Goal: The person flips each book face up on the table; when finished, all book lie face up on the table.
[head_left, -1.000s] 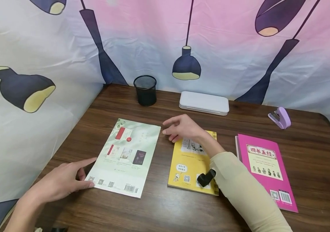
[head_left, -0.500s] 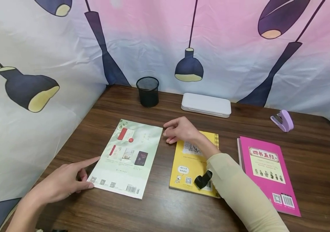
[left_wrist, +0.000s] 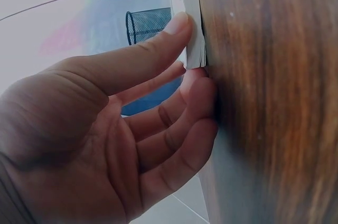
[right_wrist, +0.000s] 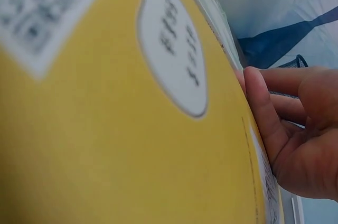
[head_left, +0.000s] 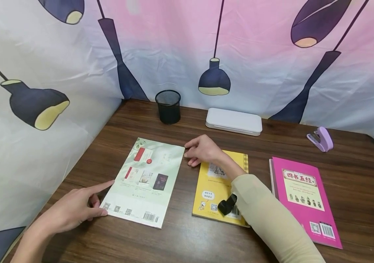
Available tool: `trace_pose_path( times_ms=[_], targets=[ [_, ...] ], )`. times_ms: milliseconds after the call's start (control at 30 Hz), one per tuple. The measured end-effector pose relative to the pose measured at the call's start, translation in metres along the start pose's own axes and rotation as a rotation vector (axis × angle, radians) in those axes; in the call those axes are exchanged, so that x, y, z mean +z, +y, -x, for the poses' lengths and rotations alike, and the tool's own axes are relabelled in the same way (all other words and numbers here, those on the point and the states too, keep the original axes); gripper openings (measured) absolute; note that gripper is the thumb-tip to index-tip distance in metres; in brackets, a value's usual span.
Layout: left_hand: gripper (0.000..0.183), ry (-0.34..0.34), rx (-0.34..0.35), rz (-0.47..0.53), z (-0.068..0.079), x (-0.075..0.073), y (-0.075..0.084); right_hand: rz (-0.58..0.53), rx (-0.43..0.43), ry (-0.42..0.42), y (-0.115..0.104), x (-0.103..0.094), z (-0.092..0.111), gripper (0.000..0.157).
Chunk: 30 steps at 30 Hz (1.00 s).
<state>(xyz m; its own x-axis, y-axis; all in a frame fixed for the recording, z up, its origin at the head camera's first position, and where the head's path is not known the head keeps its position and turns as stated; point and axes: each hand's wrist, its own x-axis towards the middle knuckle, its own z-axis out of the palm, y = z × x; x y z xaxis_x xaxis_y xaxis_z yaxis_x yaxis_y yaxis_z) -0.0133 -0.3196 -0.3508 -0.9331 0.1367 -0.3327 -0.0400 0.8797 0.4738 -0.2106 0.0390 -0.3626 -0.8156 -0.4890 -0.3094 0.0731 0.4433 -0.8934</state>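
Observation:
A thin pale-green book (head_left: 144, 182) lies flat, back cover up, on the left of the wooden table. At its lower-left corner rests my left hand (head_left: 72, 208), index fingertip at the left edge and thumb at the bottom corner. In the left wrist view the thumb of the left hand (left_wrist: 121, 108) lies against the book (left_wrist: 195, 44), the other fingers bent beside its edge. My right hand (head_left: 204, 149) touches the book's upper-right corner with its fingertips, above a yellow book (head_left: 216, 197). In the right wrist view the yellow cover (right_wrist: 132, 150) hides much of that contact.
A pink book (head_left: 305, 201) lies at the right, partly behind the right sleeve (head_left: 269, 215). Along the back stand a black mesh pen holder (head_left: 168, 109), a white case (head_left: 234, 120) and a purple stapler (head_left: 321, 139). A lamp-patterned cloth (head_left: 173, 51) hangs behind the table.
My right fingertips have come from just right of the pale-green book to its upper-right corner. The left hand stays at the lower-left corner. The head view has shifted slightly.

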Motion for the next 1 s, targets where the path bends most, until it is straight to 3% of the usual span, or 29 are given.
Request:
trace_pose_path(
  times_ms=[500, 1000],
  targets=[
    [0.085, 0.021, 0.038, -0.006, 0.0006, 0.0, 0.003, -0.027, 0.005, 0.023, 0.0014, 0.0014, -0.0001, 0.038],
    [0.084, -0.005, 0.074, 0.03, -0.0011, -0.0021, 0.0004, -0.187, -0.05, 0.015, 0.007, -0.0032, 0.0039, 0.035]
  ],
)
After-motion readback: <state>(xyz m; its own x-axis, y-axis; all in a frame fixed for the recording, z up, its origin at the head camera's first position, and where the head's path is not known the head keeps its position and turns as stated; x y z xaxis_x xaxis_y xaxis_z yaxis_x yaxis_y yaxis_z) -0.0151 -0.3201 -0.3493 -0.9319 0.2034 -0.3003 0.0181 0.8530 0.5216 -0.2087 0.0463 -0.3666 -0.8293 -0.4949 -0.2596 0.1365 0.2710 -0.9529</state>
